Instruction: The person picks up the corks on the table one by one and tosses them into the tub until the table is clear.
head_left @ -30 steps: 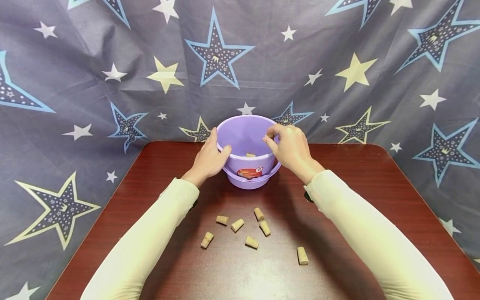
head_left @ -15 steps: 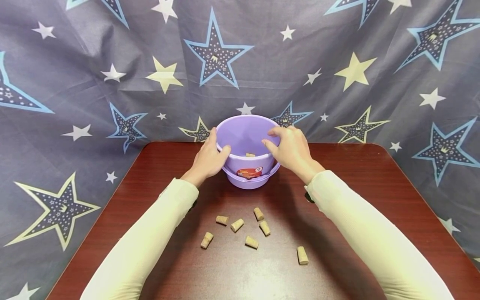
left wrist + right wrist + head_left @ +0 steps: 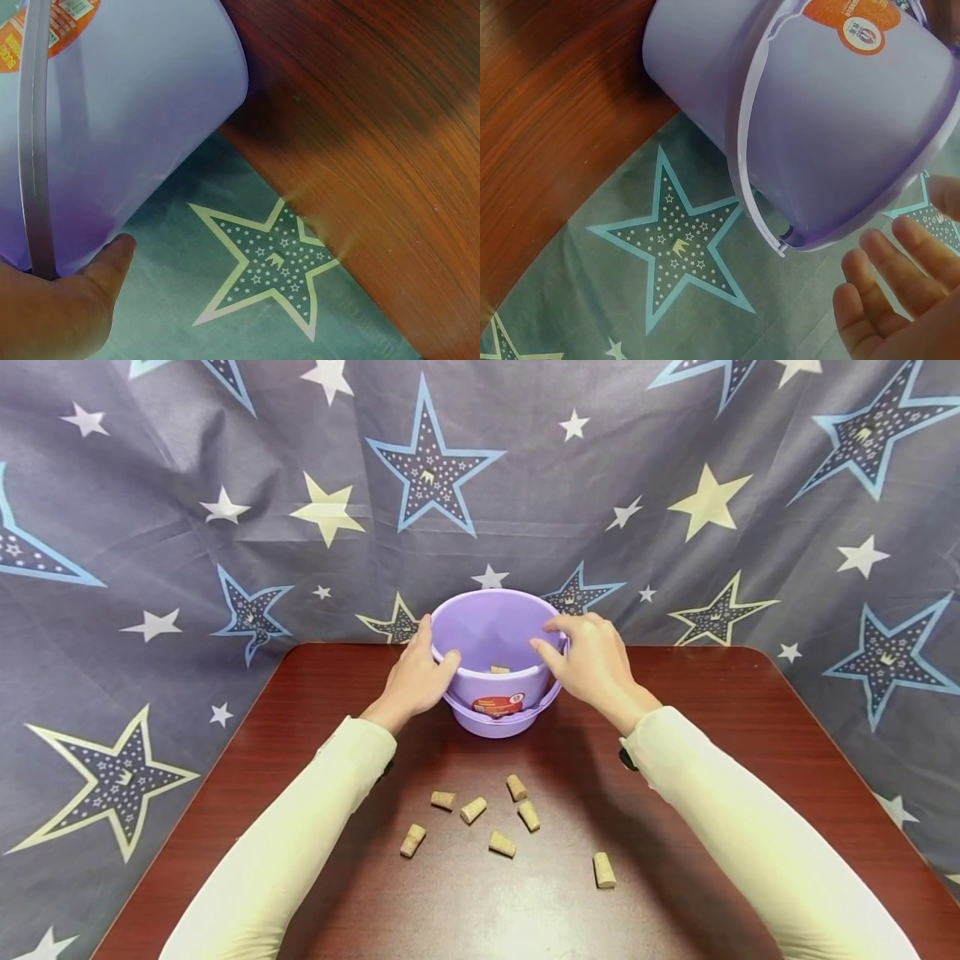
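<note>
A purple bucket with a red label stands at the far middle of the table, its handle lowered against the front. My left hand holds its left rim, thumb over the near edge and fingers along the outside. Beside the right rim, my right hand has its thumb and fingers spread apart, with nothing between them. In the right wrist view its fingers are loosely extended near the rim. One cork shows inside the bucket; the rest of the bottom is hidden.
Several corks lie scattered on the dark red table in front of the bucket, including one cork apart at the right. A grey star-patterned cloth hangs close behind the table's far edge.
My right hand's thumb and fingertips, close together over the rim earlier, have spread apart. That hand has shifted slightly right, away from the bucket's inside. My left hand stays on the rim.
</note>
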{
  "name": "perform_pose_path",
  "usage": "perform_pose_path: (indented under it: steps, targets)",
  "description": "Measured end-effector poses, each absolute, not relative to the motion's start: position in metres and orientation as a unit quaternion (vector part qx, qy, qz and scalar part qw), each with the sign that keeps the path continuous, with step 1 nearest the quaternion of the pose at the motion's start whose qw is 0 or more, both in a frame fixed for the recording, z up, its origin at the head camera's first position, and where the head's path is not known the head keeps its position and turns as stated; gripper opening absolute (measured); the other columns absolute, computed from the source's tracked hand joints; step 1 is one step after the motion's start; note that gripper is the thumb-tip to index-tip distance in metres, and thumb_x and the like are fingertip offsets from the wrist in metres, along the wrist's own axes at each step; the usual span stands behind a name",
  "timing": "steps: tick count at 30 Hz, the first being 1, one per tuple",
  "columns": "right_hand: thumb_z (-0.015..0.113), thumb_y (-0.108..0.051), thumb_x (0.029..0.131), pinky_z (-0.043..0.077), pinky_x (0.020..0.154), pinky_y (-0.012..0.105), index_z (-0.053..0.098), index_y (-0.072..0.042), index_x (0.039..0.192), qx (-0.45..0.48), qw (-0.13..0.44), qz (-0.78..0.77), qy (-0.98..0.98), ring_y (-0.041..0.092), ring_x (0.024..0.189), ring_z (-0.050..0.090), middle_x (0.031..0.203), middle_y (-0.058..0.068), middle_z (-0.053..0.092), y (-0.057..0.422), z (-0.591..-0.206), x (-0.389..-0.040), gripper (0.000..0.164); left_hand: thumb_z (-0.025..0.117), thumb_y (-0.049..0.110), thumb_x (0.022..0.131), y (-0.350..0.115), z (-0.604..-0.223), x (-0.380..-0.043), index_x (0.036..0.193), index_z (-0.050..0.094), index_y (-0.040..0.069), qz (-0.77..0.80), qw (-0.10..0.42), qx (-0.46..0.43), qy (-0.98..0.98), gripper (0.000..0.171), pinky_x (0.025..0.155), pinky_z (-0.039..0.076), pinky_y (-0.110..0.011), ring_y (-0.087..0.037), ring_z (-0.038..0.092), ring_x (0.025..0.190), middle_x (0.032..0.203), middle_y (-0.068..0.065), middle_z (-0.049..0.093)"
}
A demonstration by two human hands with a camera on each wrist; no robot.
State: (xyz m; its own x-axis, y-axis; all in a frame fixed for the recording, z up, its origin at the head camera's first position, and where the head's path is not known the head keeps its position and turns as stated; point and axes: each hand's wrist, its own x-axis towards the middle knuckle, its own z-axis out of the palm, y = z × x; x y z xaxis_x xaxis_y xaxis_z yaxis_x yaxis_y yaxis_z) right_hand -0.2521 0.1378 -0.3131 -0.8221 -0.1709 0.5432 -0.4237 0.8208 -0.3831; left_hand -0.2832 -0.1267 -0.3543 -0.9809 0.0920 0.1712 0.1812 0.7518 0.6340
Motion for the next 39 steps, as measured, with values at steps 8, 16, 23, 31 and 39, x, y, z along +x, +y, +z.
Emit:
perform_pose_path:
  steps: [8, 16, 23, 31, 39]
  targets:
    - [0.078, -0.033, 0.09, 0.049, 0.08, 0.051, 0.079, -0.008, 0.113, 0.18, 0.279, 0.262, -0.906, 0.034, 0.094, 0.064, 0.104, 0.013, 0.077, 0.147, -0.318, -0.246, 0.034, 0.048, 0.045, 0.096, -0.126, -0.354, -0.283, 0.166, 0.007, 0.011, -0.346, 0.067, -0.073, -0.933, 0.087, 0.115, 0.033, -0.055, -0.035, 0.035, 0.149, 0.167, -0.016, 0.026]
    - [0.079, -0.034, 0.089, 0.05, 0.081, 0.051, 0.078, -0.009, 0.118, 0.185, 0.289, 0.264, -0.901, 0.034, 0.098, 0.065, 0.111, 0.01, 0.076, 0.154, -0.318, -0.238, 0.038, 0.048, 0.045, 0.096, -0.127, -0.355, -0.284, 0.166, 0.007, 0.011, -0.344, 0.068, -0.073, -0.934, 0.088, 0.115, 0.034, -0.054, -0.034, 0.034, 0.149, 0.167, -0.015, 0.026]
    - [0.079, -0.034, 0.09, 0.05, 0.084, 0.05, 0.076, -0.009, 0.123, 0.193, 0.282, 0.265, -0.902, 0.033, 0.101, 0.065, 0.116, 0.008, 0.076, 0.158, -0.32, -0.231, 0.042, 0.048, 0.044, 0.096, -0.126, -0.355, -0.284, 0.166, 0.007, 0.011, -0.345, 0.069, -0.073, -0.933, 0.088, 0.115, 0.034, -0.054, -0.034, 0.035, 0.149, 0.167, -0.015, 0.026]
    - [0.08, -0.035, 0.089, 0.049, 0.083, 0.052, 0.077, -0.011, 0.121, 0.193, 0.283, 0.264, -0.902, 0.033, 0.1, 0.066, 0.113, 0.007, 0.077, 0.165, -0.325, -0.221, 0.04, 0.048, 0.045, 0.096, -0.126, -0.356, -0.286, 0.166, 0.007, 0.011, -0.345, 0.072, -0.075, -0.933, 0.088, 0.114, 0.035, -0.056, -0.035, 0.036, 0.148, 0.167, -0.016, 0.027]
    - [0.08, -0.034, 0.088, 0.049, 0.082, 0.052, 0.077, -0.011, 0.12, 0.202, 0.285, 0.258, -0.9, 0.032, 0.098, 0.065, 0.112, 0.006, 0.077, 0.173, -0.331, -0.213, 0.039, 0.048, 0.045, 0.095, -0.126, -0.356, -0.285, 0.166, 0.007, 0.011, -0.345, 0.072, -0.076, -0.933, 0.088, 0.114, 0.035, -0.055, -0.035, 0.036, 0.148, 0.167, -0.015, 0.027]
